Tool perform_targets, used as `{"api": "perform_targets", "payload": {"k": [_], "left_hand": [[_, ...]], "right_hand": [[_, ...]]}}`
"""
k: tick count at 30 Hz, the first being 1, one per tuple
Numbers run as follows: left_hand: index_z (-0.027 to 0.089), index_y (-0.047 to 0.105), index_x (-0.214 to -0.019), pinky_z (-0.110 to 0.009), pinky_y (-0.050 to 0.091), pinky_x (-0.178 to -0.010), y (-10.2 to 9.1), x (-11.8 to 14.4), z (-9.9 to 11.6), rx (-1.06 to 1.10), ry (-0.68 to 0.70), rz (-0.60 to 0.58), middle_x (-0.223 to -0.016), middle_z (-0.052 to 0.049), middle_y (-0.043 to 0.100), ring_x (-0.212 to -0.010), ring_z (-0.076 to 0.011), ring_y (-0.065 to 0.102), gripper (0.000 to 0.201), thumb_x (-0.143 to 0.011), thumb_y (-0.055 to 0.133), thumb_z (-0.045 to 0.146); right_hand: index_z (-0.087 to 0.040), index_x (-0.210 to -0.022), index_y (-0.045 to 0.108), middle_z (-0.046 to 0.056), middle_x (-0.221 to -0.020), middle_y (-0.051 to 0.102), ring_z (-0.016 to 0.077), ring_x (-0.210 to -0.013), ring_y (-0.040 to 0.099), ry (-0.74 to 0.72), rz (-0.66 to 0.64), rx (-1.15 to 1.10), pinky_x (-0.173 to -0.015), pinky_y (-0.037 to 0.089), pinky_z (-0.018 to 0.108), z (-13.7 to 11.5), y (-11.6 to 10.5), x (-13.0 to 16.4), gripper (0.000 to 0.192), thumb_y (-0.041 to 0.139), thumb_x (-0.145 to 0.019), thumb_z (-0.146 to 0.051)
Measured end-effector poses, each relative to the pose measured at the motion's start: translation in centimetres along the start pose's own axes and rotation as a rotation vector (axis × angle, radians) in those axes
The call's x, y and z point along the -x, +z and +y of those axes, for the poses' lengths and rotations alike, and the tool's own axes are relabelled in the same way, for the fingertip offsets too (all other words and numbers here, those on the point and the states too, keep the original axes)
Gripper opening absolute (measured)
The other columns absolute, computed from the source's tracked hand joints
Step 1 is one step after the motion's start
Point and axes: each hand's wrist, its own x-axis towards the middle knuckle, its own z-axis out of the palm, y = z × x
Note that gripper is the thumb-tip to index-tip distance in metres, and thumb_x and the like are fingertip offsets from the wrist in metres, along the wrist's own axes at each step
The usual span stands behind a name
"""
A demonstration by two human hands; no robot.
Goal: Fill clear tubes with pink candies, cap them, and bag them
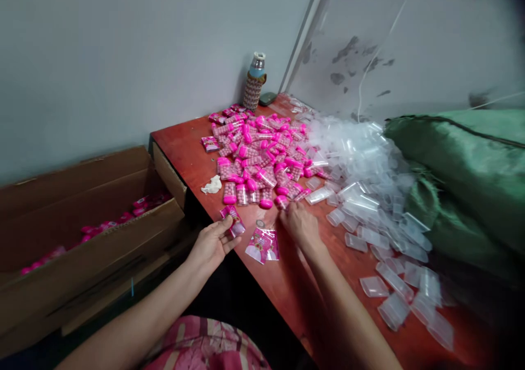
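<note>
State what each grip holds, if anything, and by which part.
The left grip holds a pink printed packet by its near-left edge. The right grip is at a pink item; whether held cannot be told.

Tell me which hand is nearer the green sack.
Right. The right hand is at the near edge of the pink bottles, with clear tubes between it and the sack. The left hand is farther off, holding a packet by the edge of the table.
</note>
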Motion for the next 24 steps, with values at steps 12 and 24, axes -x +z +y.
{"api": "perform_targets", "payload": {"k": [12,24], "left_hand": [[0.012,0.058,-0.080,-0.027,0.054,-0.060,-0.6,-1.1,-0.2,0.258,-0.075,-0.061,-0.074,-0.007,0.065,-0.065,-0.0166,0.065,0.008,-0.077,0.058,0.019],[0.012,0.057,-0.073,-0.023,0.050,-0.055,-0.2,-0.4,-0.8,0.224,-0.014,-0.142,-0.065,-0.003,0.062,-0.056,-0.0117,0.059,0.007,-0.076,0.058,0.017]], "right_hand": [[-0.017,-0.087,0.049,-0.001,-0.058,0.058,0.0111,-0.044,0.054,0.156,-0.190,-1.409,-0.043,0.046,0.022,-7.4,0.6,12.1,0.030,0.039,-0.084,-0.045],[-0.017,-0.091,0.051,-0.001,-0.065,0.058,0.0108,-0.053,0.058,0.171,-0.087,-1.395,-0.049,0.051,0.021,-9.4,1.5,11.7,0.028,0.042,-0.084,-0.042]]}}
